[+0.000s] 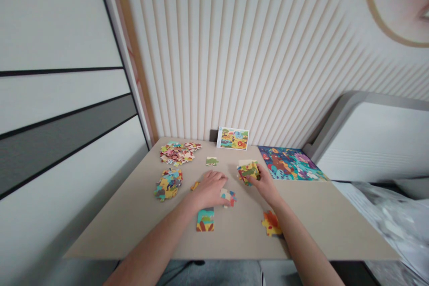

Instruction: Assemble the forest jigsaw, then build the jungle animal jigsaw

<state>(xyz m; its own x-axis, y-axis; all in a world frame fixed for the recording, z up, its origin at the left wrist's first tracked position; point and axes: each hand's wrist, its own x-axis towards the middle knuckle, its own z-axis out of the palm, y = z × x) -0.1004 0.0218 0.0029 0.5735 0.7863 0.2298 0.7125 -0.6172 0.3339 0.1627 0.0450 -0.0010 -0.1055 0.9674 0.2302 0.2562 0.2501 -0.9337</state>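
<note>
White-edged card, print unreadable | right fingers pinch pieces | left fingers apparently spread by loose piece

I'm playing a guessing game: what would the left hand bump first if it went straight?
Probably the puzzle pieces held by the right hand, though how high they are is unclear.

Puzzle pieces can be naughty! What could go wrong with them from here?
The stack in the right hand might slip and scatter, since it looks like several loose pieces.

The orange piece lies right by the right arm, so a careless move could nudge it.

The back pile and front pile sit close together, so they could get mixed up if bumped.
</note>
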